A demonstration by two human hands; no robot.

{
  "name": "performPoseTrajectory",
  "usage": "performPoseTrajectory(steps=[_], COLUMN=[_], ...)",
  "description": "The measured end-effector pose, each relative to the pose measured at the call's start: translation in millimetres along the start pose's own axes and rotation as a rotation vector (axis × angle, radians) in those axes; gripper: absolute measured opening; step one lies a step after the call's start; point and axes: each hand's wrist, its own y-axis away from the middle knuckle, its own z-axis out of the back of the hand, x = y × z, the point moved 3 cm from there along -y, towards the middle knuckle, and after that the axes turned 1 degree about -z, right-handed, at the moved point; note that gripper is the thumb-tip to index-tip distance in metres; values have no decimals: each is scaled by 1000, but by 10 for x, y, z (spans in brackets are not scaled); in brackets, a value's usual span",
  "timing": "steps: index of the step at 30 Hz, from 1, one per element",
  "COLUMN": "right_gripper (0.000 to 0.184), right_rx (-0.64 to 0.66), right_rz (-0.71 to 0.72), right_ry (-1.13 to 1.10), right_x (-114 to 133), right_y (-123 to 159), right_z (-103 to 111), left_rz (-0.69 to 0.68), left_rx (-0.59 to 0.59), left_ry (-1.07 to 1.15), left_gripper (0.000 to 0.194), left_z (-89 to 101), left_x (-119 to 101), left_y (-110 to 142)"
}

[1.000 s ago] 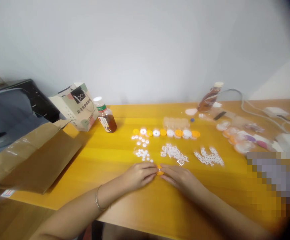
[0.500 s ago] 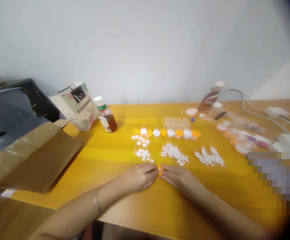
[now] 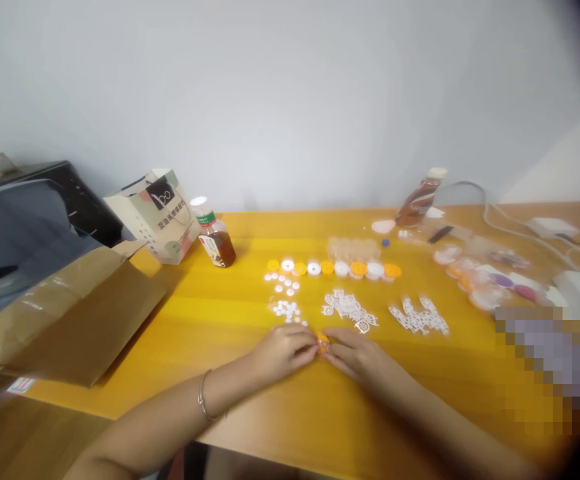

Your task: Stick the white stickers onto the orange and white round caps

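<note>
Fingers of the left hand (image 3: 283, 350) and right hand (image 3: 365, 360) are bent and nearly closed, their tips pinching an orange disc (image 3: 323, 339) from either side. It sits at the lower centre of the frame; whether another piece is tucked within the grip is too blurred to tell. Close fingertip work on this one disc seems to be the step in hand. The next move, I judge, calls for both pinches to stay level and light, since so small a piece could tip or slip. Just beyond lie white dots (image 3: 291, 293) and, right of them, white cut-outs (image 3: 347, 307), with a second pile (image 3: 423, 321) farther right. Behind these runs a row (image 3: 327, 267) of orange and white discs, a pale tray (image 3: 354, 249) past it.
</note>
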Motion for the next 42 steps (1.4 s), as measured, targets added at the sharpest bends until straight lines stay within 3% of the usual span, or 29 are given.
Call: performPoseTrajectory(steps=[5, 12, 17, 22, 26, 29, 31, 36, 42], right_gripper=[21, 15, 13, 28, 30, 33, 34, 32, 34], right_rx=[-31, -101, -222, -126, -164, -229, -269, -315, -314], right_rz=[7, -79, -295, -452, -520, -612, -661, -682, -693], right_ry=[-23, -208, -579, -1038, -1119, -1051, -980, -949, -953], right_x=[-31, -21, -28, 26, 4, -59, -93, -110, -109], right_y=[5, -26, -87, -127, -125, -106, -91, -81, -85], right_z=[-30, 44, 118, 55, 58, 80, 98, 120, 106], left_rz=[117, 100, 38, -14, -15, 57, 116, 158, 145], left_rx=[-46, -52, -169, -244, -261, -281, -241, 41, 91], left_ry=[70, 2, -30, -10, 98, 149, 117, -41, -138], left_gripper=[14, 11, 13, 13, 14, 15, 16, 16, 15], left_z=[-65, -120, 0, 61, 112, 258, 373, 465, 369], left_x=[25, 63, 10, -61, -47, 67, 175, 348, 361], left_y=[-77, -75, -68, -65, -76, -69, -53, -10, -2])
